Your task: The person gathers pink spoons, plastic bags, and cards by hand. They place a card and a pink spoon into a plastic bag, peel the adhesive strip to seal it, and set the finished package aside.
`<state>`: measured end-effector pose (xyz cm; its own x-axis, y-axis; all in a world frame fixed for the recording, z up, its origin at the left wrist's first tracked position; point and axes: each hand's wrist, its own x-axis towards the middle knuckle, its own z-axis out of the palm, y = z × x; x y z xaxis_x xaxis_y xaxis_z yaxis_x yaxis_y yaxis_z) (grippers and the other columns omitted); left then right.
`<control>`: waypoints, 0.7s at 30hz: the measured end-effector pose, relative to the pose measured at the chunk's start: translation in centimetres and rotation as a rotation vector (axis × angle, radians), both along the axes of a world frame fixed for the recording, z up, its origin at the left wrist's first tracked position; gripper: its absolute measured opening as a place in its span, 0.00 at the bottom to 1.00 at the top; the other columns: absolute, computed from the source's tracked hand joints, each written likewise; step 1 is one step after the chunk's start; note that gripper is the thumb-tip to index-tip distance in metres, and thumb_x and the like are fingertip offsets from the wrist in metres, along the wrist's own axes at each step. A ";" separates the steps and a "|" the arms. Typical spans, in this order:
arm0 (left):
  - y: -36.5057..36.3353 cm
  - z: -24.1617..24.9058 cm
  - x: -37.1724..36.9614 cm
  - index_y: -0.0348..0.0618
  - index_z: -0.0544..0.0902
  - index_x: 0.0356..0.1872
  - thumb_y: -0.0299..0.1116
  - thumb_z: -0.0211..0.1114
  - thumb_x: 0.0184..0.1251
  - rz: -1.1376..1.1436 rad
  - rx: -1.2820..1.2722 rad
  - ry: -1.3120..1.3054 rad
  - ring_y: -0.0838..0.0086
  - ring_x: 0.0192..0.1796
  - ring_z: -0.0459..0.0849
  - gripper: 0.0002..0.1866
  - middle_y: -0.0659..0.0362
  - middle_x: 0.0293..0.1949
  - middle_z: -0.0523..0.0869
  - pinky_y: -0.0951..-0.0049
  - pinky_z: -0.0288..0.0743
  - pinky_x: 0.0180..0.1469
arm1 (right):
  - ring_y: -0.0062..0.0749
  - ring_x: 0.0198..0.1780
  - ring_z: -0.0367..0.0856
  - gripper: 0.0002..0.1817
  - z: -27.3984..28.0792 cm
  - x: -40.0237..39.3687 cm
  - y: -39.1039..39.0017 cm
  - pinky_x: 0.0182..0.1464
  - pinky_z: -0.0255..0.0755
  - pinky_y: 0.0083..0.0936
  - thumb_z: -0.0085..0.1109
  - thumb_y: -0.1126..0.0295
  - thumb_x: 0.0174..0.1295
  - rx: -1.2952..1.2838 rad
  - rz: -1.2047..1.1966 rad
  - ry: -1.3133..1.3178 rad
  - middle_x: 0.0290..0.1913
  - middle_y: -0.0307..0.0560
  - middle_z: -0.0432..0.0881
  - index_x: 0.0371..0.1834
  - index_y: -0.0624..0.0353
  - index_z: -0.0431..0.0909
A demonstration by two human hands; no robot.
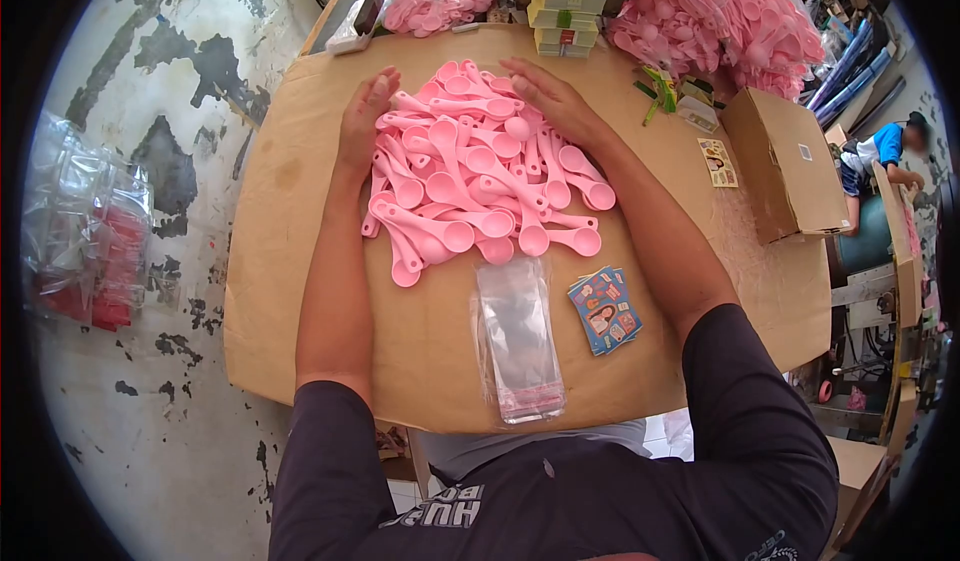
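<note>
A heap of pink plastic measuring spoons point(465, 171) lies on the brown covered table point(420, 361). My left hand point(366, 119) curves along the heap's far left side, its fingers extended and pointing away from me. On the far right side, my right hand point(552, 101) reaches around the spoons with fingers stretched out. Both hands are open at the heap's edges, and no spoon is gripped in either. Closer to my body is a stack of clear plastic bags point(515, 331). Right of these bags sits a small pile of blue printed cards point(605, 309).
Bagged pink spoons point(715, 16) fill the back right, with a smaller bag point(430, 3) at the back left. Yellowish stacked bundles point(565, 11) stand between them. An open cardboard box point(795, 166) and green cutter-like tool point(657, 93) are right. Another person point(880, 151) sits farther off.
</note>
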<state>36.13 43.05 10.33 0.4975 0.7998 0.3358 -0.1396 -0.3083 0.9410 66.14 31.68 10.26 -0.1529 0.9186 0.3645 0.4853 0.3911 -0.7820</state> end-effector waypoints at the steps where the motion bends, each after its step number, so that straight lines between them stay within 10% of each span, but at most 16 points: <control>1: 0.3 -0.1 -0.3 0.34 0.70 0.71 0.52 0.55 0.81 0.030 -0.078 -0.100 0.64 0.72 0.74 0.32 0.47 0.67 0.79 0.68 0.67 0.71 | 0.43 0.80 0.60 0.36 0.0 0.4 0.1 0.81 0.51 0.37 0.44 0.44 0.79 -0.053 0.017 0.152 0.79 0.57 0.63 0.79 0.59 0.62; 11: 0.8 0.2 -1.2 0.34 0.70 0.69 0.50 0.47 0.84 0.093 -0.345 -0.318 0.59 0.71 0.77 0.29 0.42 0.67 0.79 0.65 0.70 0.72 | 0.43 0.74 0.70 0.36 -0.1 1.9 0.7 0.76 0.63 0.36 0.47 0.45 0.78 -0.183 -0.048 0.771 0.75 0.57 0.68 0.73 0.68 0.67; 21: 1.1 0.1 -1.4 0.32 0.72 0.66 0.48 0.49 0.84 0.103 -0.371 -0.335 0.59 0.69 0.79 0.27 0.41 0.64 0.81 0.66 0.73 0.70 | 0.38 0.66 0.79 0.28 -0.6 2.6 0.9 0.70 0.71 0.32 0.58 0.55 0.75 -0.224 -0.007 0.837 0.64 0.53 0.80 0.65 0.70 0.75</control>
